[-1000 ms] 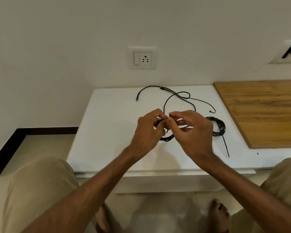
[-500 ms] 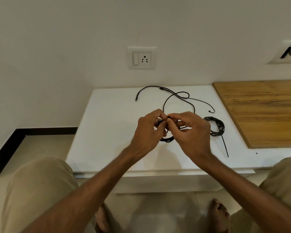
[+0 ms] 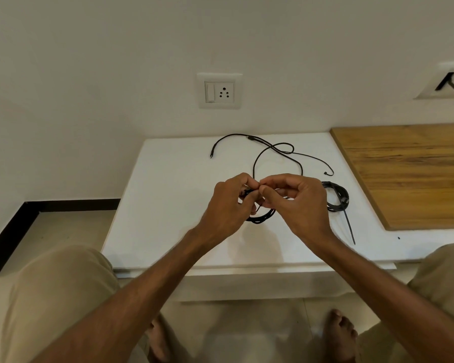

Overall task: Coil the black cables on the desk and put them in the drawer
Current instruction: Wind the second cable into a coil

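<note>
A thin black cable [image 3: 262, 217] is partly coiled between both hands above the middle of the white desk [image 3: 168, 205]. My left hand [image 3: 227, 203] grips the coil on its left side, fingers curled. My right hand [image 3: 296, 203] pinches the cable at the top of the coil, close to the left fingertips. The cable's loose length [image 3: 270, 149] runs back over the desk in a loop towards the wall. A second black cable [image 3: 337, 196], coiled and bound with a cable tie, lies on the desk just right of my right hand.
A wooden board [image 3: 409, 174] covers the desk's right part. A wall socket [image 3: 220, 90] sits above the desk's back edge. My knees and bare feet are below the desk's front edge. No drawer shows.
Both hands have stayed in place over the desk. The fingertips have shifted slightly on the coil, and the right hand's pinch has moved a little closer to the left hand.
</note>
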`<state>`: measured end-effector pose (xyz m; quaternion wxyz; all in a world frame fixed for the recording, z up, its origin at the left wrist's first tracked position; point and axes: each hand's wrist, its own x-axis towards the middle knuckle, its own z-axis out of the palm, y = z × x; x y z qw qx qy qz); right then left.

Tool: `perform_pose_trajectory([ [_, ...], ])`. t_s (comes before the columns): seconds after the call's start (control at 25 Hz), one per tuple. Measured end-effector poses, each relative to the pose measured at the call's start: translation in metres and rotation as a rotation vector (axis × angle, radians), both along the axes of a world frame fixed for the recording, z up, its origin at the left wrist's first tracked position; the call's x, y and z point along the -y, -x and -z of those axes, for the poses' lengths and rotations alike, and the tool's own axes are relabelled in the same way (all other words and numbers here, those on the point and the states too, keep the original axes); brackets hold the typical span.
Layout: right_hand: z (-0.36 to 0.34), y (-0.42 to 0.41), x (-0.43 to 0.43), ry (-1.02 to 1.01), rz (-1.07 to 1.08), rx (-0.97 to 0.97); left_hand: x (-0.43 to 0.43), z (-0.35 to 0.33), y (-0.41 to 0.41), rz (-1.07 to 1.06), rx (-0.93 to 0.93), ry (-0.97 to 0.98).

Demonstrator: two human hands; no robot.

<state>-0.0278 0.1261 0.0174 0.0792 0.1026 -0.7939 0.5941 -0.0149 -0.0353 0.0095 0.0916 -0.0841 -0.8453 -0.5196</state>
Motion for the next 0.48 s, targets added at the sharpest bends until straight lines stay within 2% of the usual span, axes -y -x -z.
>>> perform_pose_trajectory([
  [0.2, -0.003, 0.005, -0.005, 0.038, -0.021, 0.042, 0.008, -0.002, 0.003, 0.039, -0.004, 0.013],
  [0.48, -0.002, 0.003, -0.001, -0.225, 0.026, -0.138, 0.012, -0.003, 0.005, 0.060, 0.031, -0.043],
])
